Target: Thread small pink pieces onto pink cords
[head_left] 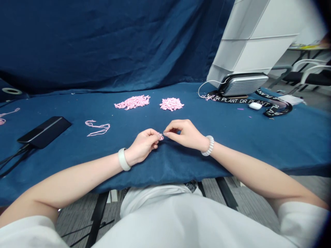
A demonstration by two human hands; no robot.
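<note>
My left hand [144,144] is closed in a pinch on a small pink piece [161,138], whose exact kind is too small to tell. Right beside it, my right hand [184,133] pinches with thumb and index finger; whatever lies between those fingertips is too fine to make out. The fingertips of both hands nearly meet above the front of the table. Beyond them lie two heaps of small pink pieces: a wider heap [133,102] with thready ends and a rounder, compact heap [171,104]. Several loose pink strands of yarn [99,130] lie left of my hands.
A blue cloth covers the table [207,117]. At left is a flat black device [44,132] with cables, near more pink yarn [2,121]. A ribbed silver case [245,85], a lettered black lanyard [232,101] and a white earbud case [255,106] lie at right.
</note>
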